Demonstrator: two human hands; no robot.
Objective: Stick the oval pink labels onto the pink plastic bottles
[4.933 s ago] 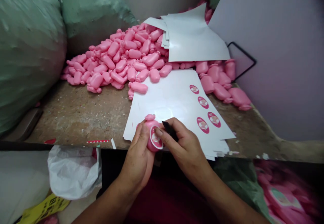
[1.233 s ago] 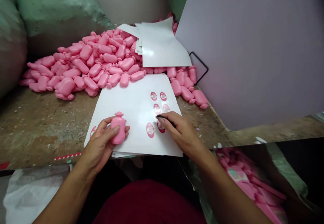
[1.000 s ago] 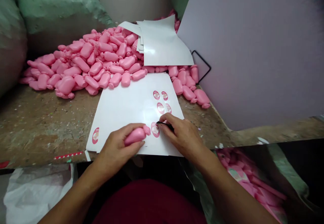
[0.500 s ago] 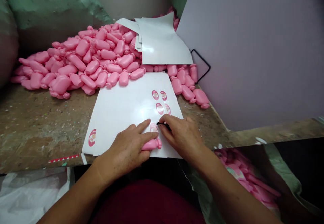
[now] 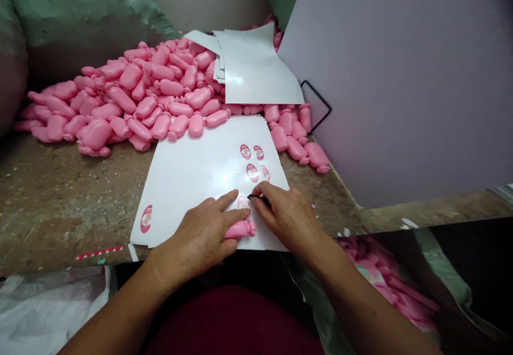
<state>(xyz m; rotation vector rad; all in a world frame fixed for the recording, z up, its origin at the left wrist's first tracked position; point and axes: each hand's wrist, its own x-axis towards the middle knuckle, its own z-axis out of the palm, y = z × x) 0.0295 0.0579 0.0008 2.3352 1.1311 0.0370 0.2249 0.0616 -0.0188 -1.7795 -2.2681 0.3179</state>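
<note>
My left hand [image 5: 202, 234] lies on the white sticker sheet [image 5: 192, 173] at the table's front edge, fingers closed round a small pink bottle [image 5: 240, 229] held on its side, its index finger stretched out flat on the sheet. My right hand [image 5: 286, 218] pinches a thin black tool [image 5: 258, 199] whose tip touches an oval pink sticker [image 5: 243, 202] just beyond the bottle. Several more oval stickers [image 5: 252, 162] remain on the sheet, and one sticker [image 5: 146, 218] sits at its left corner.
A big heap of pink bottles [image 5: 132, 98] fills the back of the worn table [image 5: 60, 200]. Used white sheets [image 5: 256, 69] lie on the heap. A lilac board [image 5: 401, 77] stands at right. A sack of labelled bottles [image 5: 385, 285] sits lower right, a white bag [image 5: 48, 312] lower left.
Since a second ago my left hand has laid the bottle down on its side and moved it right, next to the sticker at the tool tip. In the last half second almost nothing moved.
</note>
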